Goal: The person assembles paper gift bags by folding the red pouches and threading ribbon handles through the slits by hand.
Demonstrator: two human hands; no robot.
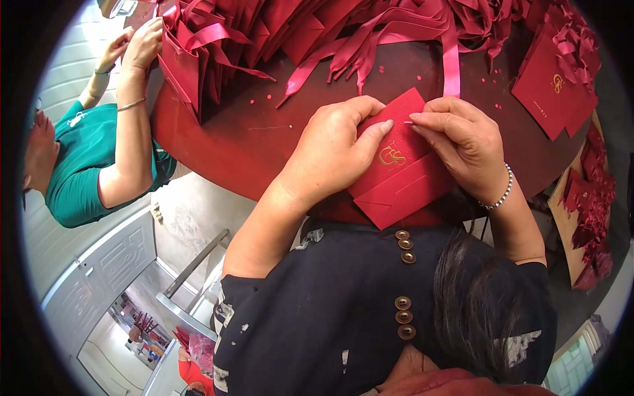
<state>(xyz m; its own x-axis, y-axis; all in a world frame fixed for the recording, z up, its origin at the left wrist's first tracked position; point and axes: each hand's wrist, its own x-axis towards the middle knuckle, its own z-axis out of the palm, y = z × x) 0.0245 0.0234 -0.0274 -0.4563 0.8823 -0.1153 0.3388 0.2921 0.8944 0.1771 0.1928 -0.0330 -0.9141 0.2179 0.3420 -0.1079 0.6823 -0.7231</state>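
Note:
A flat red paper gift bag (404,173) with a gold emblem lies tilted at the near edge of the round table, its folded bottom toward me. My left hand (340,142) is closed on the bag's left side, thumb pressed on its front. At the bag's upper right edge, my right hand (462,140) is closed in a pinch; a small pale tip shows between thumb and forefinger. A pink ribbon (451,66) runs down from the far pile to behind the right hand. Whether that tip belongs to the ribbon, I cannot tell.
Red bags (264,33) and loose ribbons (383,33) crowd the far side of the dark red table (231,142). More finished-looking bags (545,86) with ribbons lie at right. Small red paper dots are scattered about. At left, a co-worker in a green shirt (99,158) handles bags.

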